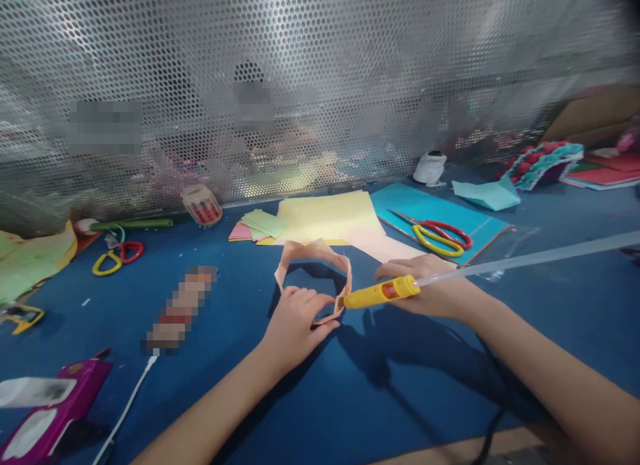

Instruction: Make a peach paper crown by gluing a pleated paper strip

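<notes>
Left hand reaches in from the near side, knuckles up, thumb and fingers pinching the near end of a peach paper ring at the middle of the blue table. Right hand comes from the right, curled round a yellow glue gun, its grip partly hidden; the gun's tip is at the ring, near the left thumb. A clear glue stick juts back above the right forearm. Beyond the ring lie yellow paper and a pale sheet, partly blocked by the right hand. Scissors rest on a blue sheet; a metal screen rises behind.
</notes>
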The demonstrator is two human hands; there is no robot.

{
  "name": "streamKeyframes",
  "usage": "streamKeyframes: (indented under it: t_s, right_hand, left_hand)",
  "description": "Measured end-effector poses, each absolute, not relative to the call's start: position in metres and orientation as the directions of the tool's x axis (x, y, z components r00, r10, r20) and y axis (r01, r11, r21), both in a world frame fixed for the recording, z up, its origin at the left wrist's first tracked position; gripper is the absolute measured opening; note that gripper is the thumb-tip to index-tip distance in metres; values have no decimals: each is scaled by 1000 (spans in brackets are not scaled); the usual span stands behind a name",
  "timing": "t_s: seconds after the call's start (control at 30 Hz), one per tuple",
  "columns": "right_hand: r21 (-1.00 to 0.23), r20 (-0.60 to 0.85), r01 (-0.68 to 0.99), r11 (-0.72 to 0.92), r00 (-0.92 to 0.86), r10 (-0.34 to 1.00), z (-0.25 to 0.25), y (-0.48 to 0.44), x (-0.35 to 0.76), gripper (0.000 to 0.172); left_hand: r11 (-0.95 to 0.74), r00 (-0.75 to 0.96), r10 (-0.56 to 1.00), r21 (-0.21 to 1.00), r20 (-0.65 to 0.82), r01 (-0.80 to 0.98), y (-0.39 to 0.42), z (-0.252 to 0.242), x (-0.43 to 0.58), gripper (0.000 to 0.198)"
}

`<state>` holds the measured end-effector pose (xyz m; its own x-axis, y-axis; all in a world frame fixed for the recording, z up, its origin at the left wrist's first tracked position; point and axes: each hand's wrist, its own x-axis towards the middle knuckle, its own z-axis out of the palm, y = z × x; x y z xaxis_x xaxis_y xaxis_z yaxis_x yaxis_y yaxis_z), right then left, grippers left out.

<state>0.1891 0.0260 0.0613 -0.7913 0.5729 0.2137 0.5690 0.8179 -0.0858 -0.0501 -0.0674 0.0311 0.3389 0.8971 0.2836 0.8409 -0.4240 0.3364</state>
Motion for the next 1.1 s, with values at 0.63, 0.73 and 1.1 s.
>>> streamKeyframes:
  t_s: [0.63, 0.73, 1.1]
  right_hand:
    - [-178, 211, 549, 816, -789, 577, 65, 20, 186, 20]
    - [-193, 166, 569, 800, -784, 598, 68, 20, 186, 19]
    - [-137, 197, 527, 839, -815, 545, 66, 25, 191, 16]
  left_hand:
    - [-447, 305, 850, 282, 430, 849, -73, 26, -41, 13]
    - [-429, 262, 849, 308, 460, 849, -73, 23, -39, 8]
    - [-381, 197, 859, 334, 473, 862, -73, 24, -37, 11]
